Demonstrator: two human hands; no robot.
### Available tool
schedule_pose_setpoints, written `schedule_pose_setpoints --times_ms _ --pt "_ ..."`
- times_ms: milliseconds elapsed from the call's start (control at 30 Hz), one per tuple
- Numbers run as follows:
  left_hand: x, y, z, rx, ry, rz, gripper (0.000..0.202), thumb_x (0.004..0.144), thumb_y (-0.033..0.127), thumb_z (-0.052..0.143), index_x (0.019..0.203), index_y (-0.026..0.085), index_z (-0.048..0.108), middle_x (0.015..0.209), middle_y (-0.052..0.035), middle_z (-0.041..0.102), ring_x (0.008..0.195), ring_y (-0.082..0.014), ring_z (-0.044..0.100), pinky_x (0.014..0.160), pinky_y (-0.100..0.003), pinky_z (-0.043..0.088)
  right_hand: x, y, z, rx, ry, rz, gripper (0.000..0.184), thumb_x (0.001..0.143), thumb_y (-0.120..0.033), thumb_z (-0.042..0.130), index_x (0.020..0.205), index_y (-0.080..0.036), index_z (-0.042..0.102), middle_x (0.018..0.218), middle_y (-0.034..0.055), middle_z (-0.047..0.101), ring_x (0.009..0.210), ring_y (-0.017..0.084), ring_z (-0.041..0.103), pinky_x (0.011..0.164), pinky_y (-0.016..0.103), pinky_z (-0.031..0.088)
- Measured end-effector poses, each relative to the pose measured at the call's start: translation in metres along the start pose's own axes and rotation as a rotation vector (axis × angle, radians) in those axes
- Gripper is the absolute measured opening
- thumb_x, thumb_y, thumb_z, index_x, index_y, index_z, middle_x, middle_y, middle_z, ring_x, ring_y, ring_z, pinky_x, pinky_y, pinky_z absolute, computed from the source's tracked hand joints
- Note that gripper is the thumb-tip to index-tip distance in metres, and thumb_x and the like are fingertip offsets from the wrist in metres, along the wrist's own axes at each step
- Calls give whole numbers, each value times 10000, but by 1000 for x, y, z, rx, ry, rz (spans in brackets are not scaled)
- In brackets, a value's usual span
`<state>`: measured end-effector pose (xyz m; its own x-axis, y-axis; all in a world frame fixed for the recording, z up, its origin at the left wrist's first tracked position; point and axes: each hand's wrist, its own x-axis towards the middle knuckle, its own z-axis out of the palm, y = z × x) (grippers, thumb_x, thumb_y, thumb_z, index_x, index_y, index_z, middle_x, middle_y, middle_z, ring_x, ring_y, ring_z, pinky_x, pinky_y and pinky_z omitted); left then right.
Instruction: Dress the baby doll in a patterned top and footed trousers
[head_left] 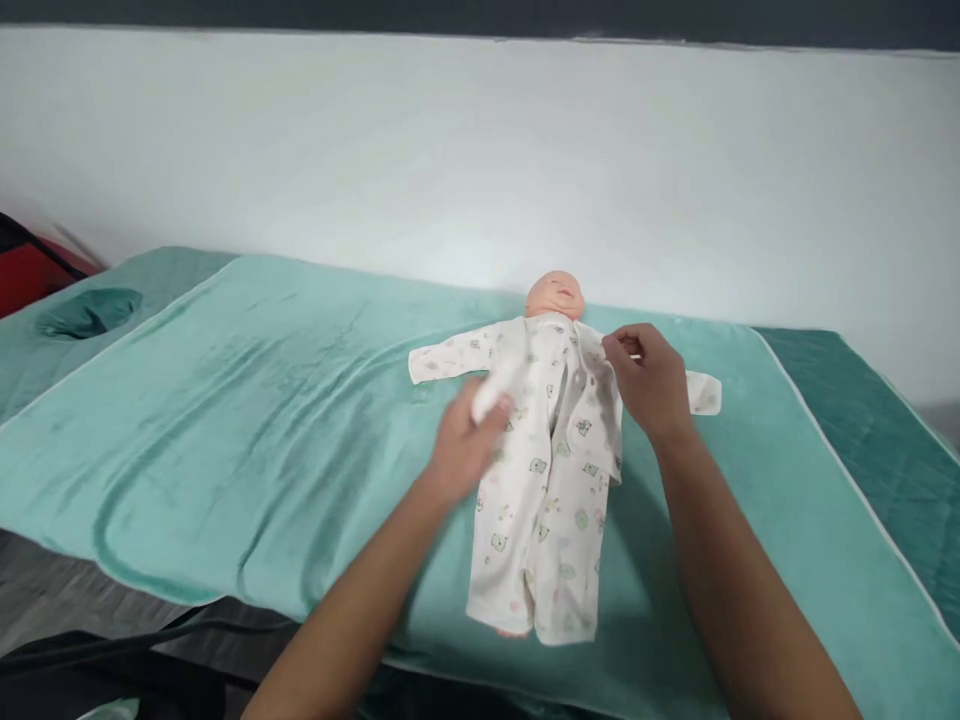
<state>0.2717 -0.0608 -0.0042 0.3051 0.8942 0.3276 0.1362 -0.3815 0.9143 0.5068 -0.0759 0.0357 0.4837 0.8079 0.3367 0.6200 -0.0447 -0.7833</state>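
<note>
A baby doll [555,294] lies on its back, its head toward the wall. It wears a white long-sleeved baby shirt [586,425] with small animal prints, the front open down the middle, and matching pants [499,545]. My left hand [466,440], blurred by motion, is closed on a white edge of the shirt, lifted at the doll's side. Over the opposite shoulder, my right hand [651,380] has thumb and fingers pinched together close to the cloth; what is between them is hidden. Both sleeves stretch outward. A bit of a foot shows under one pant leg.
A light green blanket [225,400] with wrinkles covers a padded bed [840,400], which has a round hole [88,312] at the left end. Behind it rises a white wall [375,160]. Something red [34,278] stands at the far left.
</note>
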Motion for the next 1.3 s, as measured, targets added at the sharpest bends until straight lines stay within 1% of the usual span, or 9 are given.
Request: schedule_pose_setpoints --times_ms 100,167,233,367,467,567,833,1067,1300 --pt "0 21 13 270 -383 355 177 973 315 520 872 190 594 1397 -104 615 1380 -278 510 1190 -471 389 29 -7 20 -227 -96 30 239 876 -441 587 795 -217 570 804 38 650 739 188 565 693 310 389" --pt "7 20 11 320 -452 475 182 981 275 503 849 187 593 1426 -110 599 1433 -262 457 1229 -470 342 40 -11 30 -373 -190 73 311 872 -509 584 759 -224 533 737 38 623 681 193 520 655 312 347" --pt "21 11 6 286 -357 431 198 1001 258 452 894 198 607 1374 -94 642 1385 -227 513 1180 -435 411 46 -14 37 -469 -246 103 328 883 -519 557 739 -229 507 690 39 598 637 193 474 627 314 309" --pt "62 -9 3 331 -146 111 221 1014 276 401 1009 211 613 1197 -71 713 1128 -209 660 989 -394 513 50 -12 41 -477 -266 99 278 922 -382 480 696 -221 495 680 46 595 612 176 428 613 317 276" --pt "88 -6 16 332 -197 2 235 1004 289 417 1155 217 582 1132 -60 722 998 -199 680 902 -359 517 51 -7 39 -271 -233 167 278 903 -382 516 690 -207 554 701 35 625 646 171 478 624 307 314" --pt "105 8 31 241 -293 54 288 1007 286 410 1234 244 582 1306 -53 671 1126 -196 653 978 -341 487 50 -1 39 29 -171 257 276 862 -432 583 733 -193 637 700 12 638 664 161 519 638 291 362" --pt "151 9 48 297 -106 -63 198 911 254 534 908 221 729 980 -33 734 906 -185 650 832 -318 490 49 3 47 248 -84 321 255 793 -423 671 815 -179 740 804 23 714 739 168 590 686 280 422" --pt "161 12 50 321 -285 -145 191 852 198 554 671 201 611 773 -4 692 737 -159 601 700 -304 433 49 7 46 341 -104 316 276 790 -423 694 916 -197 792 906 37 761 849 200 649 776 301 475" --pt "155 13 46 384 -194 -117 145 856 179 547 732 204 618 783 -10 674 757 -167 594 747 -313 446 49 17 47 462 -123 341 321 788 -454 703 969 -204 793 880 30 740 774 175 616 725 294 476"
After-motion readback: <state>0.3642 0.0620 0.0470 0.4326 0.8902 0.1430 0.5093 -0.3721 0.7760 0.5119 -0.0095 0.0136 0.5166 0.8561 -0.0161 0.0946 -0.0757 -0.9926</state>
